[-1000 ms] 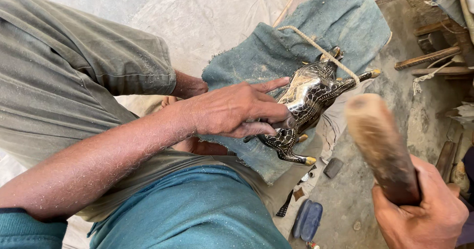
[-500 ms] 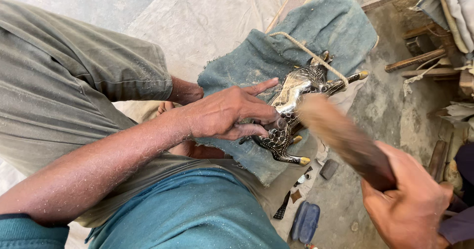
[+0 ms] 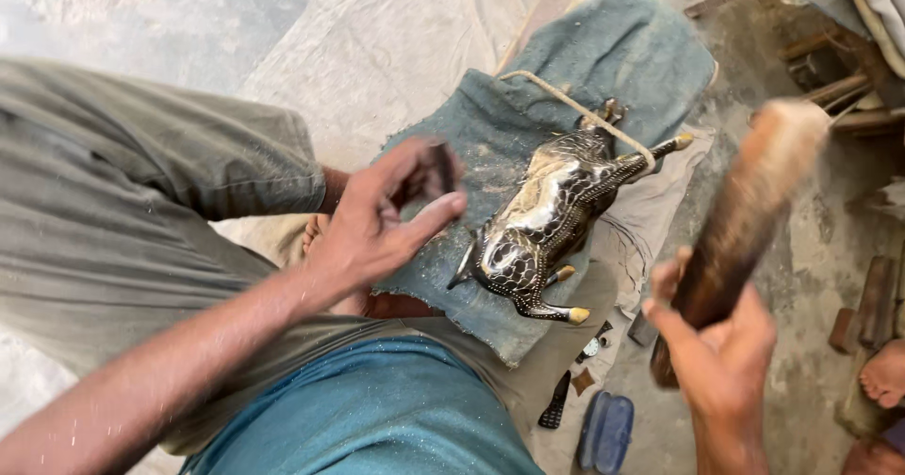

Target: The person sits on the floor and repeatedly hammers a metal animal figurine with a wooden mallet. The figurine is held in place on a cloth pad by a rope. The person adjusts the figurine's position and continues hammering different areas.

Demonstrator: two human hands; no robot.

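A dark carved animal figure [image 3: 547, 221] with pale-tipped legs lies on its side on a blue-green cloth [image 3: 603, 60] over my knee. A thin cord [image 3: 566, 109] runs across its far end. My left hand [image 3: 377, 225] hovers just left of the figure, off it, fingers pinched on a small dark tool [image 3: 439, 168] that is blurred. My right hand [image 3: 721, 357] at the lower right grips a thick wooden mallet [image 3: 749, 206], which points up and right, clear of the figure.
On the dusty ground below the cloth lie a blue case [image 3: 605, 433] and small dark tools [image 3: 556, 401]. Wooden pieces [image 3: 830, 74] are stacked at the upper right. Another person's bare foot [image 3: 886, 373] shows at the right edge.
My left hand has come off the figure and moved left. The mallet, down against the figure half a second ago, has swung back up and to the right.
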